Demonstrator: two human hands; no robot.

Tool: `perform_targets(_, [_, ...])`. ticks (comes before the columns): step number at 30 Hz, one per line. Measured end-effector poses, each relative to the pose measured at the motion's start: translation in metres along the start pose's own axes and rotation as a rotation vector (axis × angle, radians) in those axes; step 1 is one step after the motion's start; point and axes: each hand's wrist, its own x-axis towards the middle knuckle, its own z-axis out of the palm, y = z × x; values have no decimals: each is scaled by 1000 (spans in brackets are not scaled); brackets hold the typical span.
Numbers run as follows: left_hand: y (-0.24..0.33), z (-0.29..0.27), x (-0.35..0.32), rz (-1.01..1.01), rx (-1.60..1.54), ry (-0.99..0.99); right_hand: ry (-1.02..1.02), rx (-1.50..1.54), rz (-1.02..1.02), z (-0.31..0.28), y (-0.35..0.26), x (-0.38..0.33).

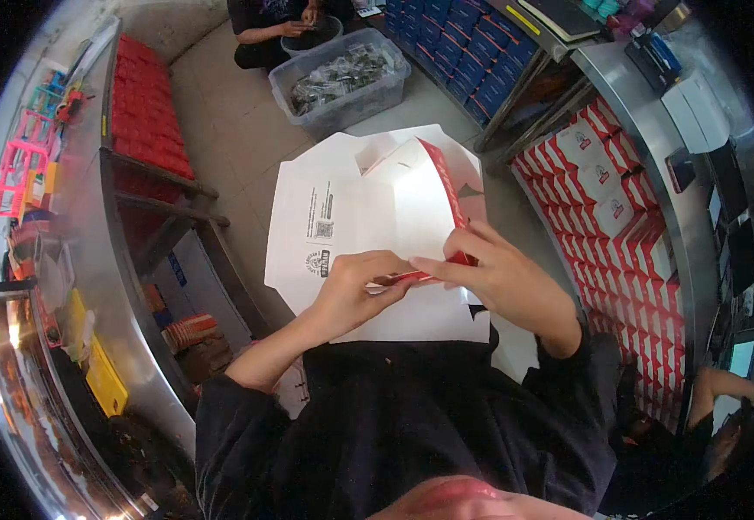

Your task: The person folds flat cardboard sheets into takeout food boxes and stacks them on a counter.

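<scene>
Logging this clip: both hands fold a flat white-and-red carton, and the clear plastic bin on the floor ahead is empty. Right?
Not quite. In the head view the clear plastic bin is filled with small dark packets, not empty. The left hand and right hand do fold the white-and-red carton.

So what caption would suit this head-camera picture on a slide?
Both hands, left hand and right hand, fold a flat white-and-red carton above stacked red-and-white boxes.

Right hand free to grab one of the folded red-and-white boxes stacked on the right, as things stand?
Probably not at once. The right hand is pinching the red flap of the flat white carton, together with the left hand. The way to the stacked boxes looks open, but they sit well off to the side.
</scene>
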Motion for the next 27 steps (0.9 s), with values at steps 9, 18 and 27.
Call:
perform_targets(9, [7, -4, 0, 8, 31, 35, 103, 356, -25, -21, -6, 29])
perform_targets(18, [56, -4, 34, 56, -460, 549, 1060, -45, -399, 52, -16, 43])
perform_targets(27, [51, -27, 57, 66, -434, 615, 843, 207, -361, 37, 9, 29])
